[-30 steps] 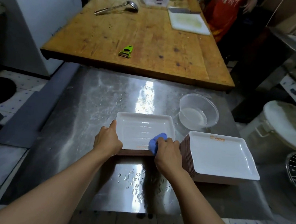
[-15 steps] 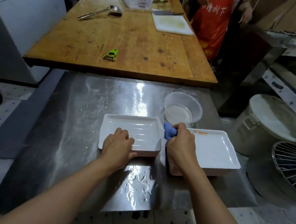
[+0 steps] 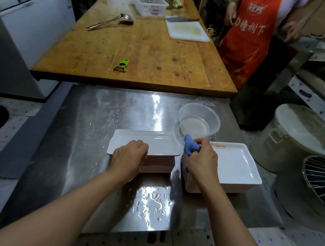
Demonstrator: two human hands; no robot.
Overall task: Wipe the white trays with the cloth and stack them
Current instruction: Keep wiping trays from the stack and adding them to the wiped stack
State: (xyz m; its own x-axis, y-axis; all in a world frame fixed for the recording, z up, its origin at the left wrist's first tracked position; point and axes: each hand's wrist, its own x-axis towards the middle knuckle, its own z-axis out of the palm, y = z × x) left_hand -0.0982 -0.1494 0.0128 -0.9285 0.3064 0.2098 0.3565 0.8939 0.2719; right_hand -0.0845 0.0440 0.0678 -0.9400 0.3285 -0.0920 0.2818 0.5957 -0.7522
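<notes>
**Fingers leave the wiped tray; cloth lifts toward the next stack**

Fingers [image 3: 139, 143] of the left hand [image 3: 128, 159] are curled over the near rim of a white tray [image 3: 146, 141], pressing it down on top of a short stack of trays [image 3: 159, 164] at the centre of the steel worktop [image 3: 89, 135]. The right hand [image 3: 202, 162] is closed around a bunched blue cloth [image 3: 190, 147], its fingers pinching the cloth so a tuft pokes up past the knuckles.

A second ago the cloth was rubbing the inside near corner of that centre tray. Half a second ago it had already come off the tray, and now it is held in the air over the gap between the two stacks, at the near left corner of the right-hand stack [image 3: 235, 165]. The left hand has also shifted, from the tray's left edge to its near rim.

This suggests the wipe of the centre tray is finished and the person is moving on, though which stack is the clean one cannot be told. The right-hand top tray carries a small orange mark near its far edge.

A clear plastic bowl [image 3: 198, 122] holding a little water stands just behind the trays. Water droplets lie on the worktop near the person. Beyond, a wooden table [image 3: 144, 51] holds a green peeler [image 3: 121, 65], a ladle [image 3: 110, 21] and a cutting board [image 3: 187, 30].
</notes>
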